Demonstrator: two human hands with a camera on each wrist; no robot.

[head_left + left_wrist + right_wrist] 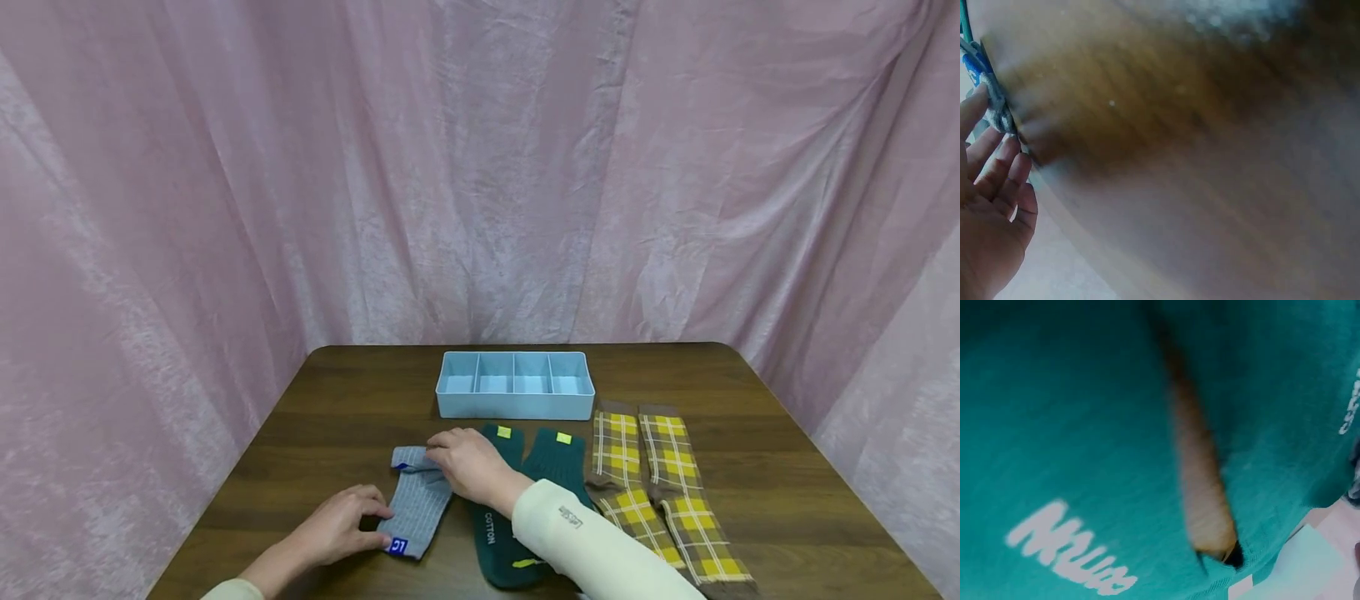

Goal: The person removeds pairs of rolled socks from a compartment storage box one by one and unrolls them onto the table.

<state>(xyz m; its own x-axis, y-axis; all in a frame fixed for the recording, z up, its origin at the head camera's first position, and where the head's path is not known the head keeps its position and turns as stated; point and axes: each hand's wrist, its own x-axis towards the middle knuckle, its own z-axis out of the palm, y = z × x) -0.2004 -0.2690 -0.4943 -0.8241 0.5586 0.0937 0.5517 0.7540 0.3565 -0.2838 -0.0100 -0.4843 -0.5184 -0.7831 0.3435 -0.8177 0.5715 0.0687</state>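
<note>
A grey ribbed sock lies at the front left of the table, its far end folded over. A blue label shows at its near end. My left hand touches the sock's near left side, thumb by the label and fingers loosely spread. In the left wrist view, the left hand has its thumb and fingertips at the sock's edge. My right hand holds the folded far end with bent fingers; its thumb is hidden. Beneath the right forearm lie dark green socks, which fill the right wrist view.
A light blue box with several compartments stands at the back of the brown table. Yellow and brown checked socks lie on the right. A pink curtain hangs behind the table.
</note>
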